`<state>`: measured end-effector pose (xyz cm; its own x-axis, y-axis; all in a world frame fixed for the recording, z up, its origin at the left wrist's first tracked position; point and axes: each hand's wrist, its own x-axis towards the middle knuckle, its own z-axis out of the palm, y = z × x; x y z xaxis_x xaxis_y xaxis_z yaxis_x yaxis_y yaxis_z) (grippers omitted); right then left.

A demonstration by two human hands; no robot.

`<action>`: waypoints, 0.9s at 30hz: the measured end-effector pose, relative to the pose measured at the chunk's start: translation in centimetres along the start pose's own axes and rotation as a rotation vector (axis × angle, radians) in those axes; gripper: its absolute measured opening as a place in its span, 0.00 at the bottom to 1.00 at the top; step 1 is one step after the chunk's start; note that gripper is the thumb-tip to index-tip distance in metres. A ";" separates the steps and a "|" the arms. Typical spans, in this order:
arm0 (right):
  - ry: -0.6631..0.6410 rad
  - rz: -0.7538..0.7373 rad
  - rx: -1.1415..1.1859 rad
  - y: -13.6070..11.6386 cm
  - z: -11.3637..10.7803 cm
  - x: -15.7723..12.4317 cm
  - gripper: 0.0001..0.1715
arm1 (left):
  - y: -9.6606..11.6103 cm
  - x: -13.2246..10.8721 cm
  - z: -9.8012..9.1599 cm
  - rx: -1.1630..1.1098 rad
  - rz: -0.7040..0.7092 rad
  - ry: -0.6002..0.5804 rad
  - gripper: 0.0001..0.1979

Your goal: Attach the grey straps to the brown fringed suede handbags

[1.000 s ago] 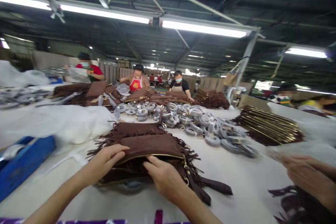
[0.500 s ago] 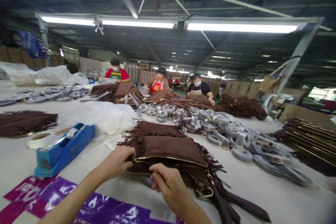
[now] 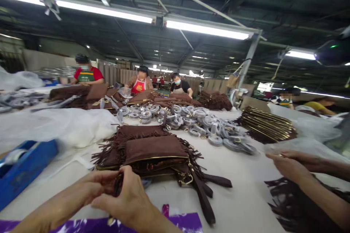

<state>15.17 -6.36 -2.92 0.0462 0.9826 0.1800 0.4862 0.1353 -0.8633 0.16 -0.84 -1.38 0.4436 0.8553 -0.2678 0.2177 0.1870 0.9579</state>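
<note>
My left hand [image 3: 97, 185] and my right hand [image 3: 133, 198] are close together in front of the fringed bag, fingers closed around a small dark piece [image 3: 118, 184]. My fingers hide most of it, so its kind cannot be made out. A gold-coloured bit [image 3: 110, 221] shows below my right hand. Just beyond lies a brown fringed bag [image 3: 155, 146], its gold zipper open and a dark patterned inside showing. From its right end trail a brown strap [image 3: 203, 200] and a gold clasp [image 3: 186, 179]. Another fringed brown piece [image 3: 142, 131] lies behind it.
A blue tape dispenser [image 3: 35, 169] stands at left, by white plastic sheeting [image 3: 82, 125]. Purple plastic [image 3: 186, 222] lies in front. Wrapped coiled straps [image 3: 213, 125] and stacked bags [image 3: 266, 123] are farther back. At right, a co-worker's hands [image 3: 294, 165] reach over dark fringe. Other people work opposite.
My view has swung right. My hands, apart at the bag's open zipper before, have come together in front of it around the small dark piece. A co-worker's hands now show at right.
</note>
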 end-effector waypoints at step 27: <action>-0.119 -0.172 -0.980 -1.9 -4.5 0.0 0.09 | -1.0 0.8 5.4 0.828 0.425 0.246 0.13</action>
<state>18.18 -7.21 0.89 -0.1536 0.9732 0.1712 0.9851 0.1645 -0.0512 4.97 -2.93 -3.07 0.4529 0.8678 0.2047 0.6673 -0.4821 0.5677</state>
